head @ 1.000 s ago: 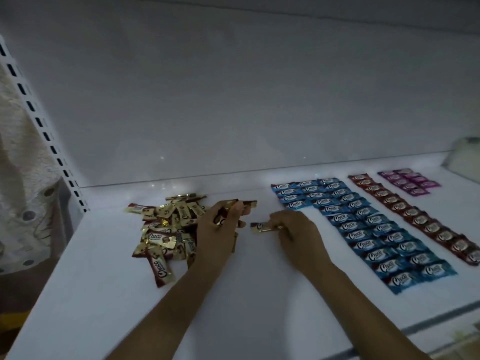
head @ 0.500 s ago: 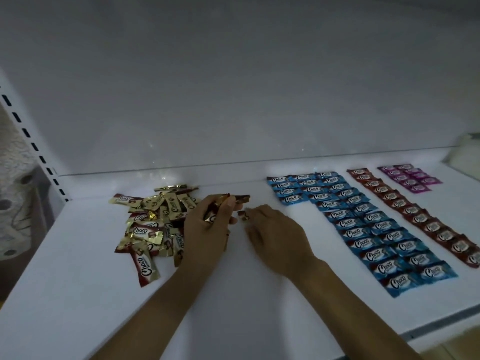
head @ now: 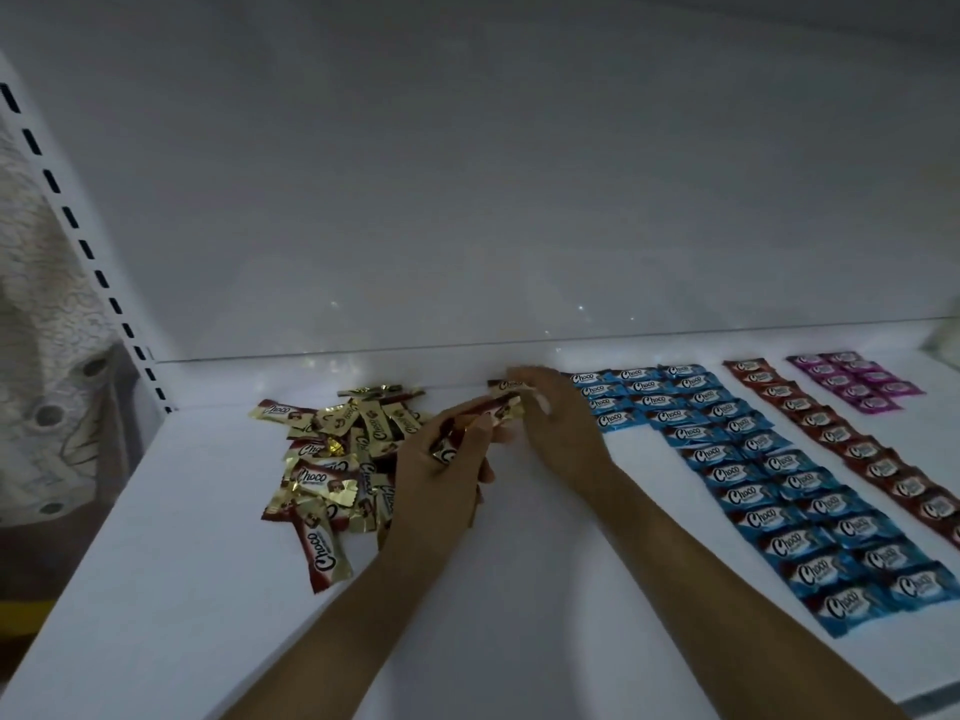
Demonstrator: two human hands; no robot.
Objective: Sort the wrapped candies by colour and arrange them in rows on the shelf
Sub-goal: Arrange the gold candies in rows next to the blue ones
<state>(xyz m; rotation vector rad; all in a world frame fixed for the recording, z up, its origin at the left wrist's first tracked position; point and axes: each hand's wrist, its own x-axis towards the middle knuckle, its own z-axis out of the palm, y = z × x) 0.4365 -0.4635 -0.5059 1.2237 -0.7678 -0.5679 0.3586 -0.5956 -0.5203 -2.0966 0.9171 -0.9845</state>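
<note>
The left hand, just left of the frame's centre, has its grip clamped on a bundle of gold candies; fingers and thumb curl round the wrappers, which fan out past the fingertips toward the upper right, too overlapped to count. Just right of it, the right hand reaches to the back of the shelf, its fingertips resting on a single gold candy that lies against the back edge. That part is blurred, so whether this grip pinches the wrapper or only presses on it cannot be told. Left of centre a loose pile of gold and brown candies lies heaped on the shelf, roughly twenty, though the tangle hides an exact number. To the right of the hands the blue candies lie in neat columns running from the back toward the lower right: three columns for the first four rows, then two, about twenty-eight in all. Further right the red candies form one column of about eleven, cut off by the right edge of the frame. In the upper right the purple candies lie in two short columns, about nine. A slotted upright runs down the left side, with a pale cloth beyond it.
</note>
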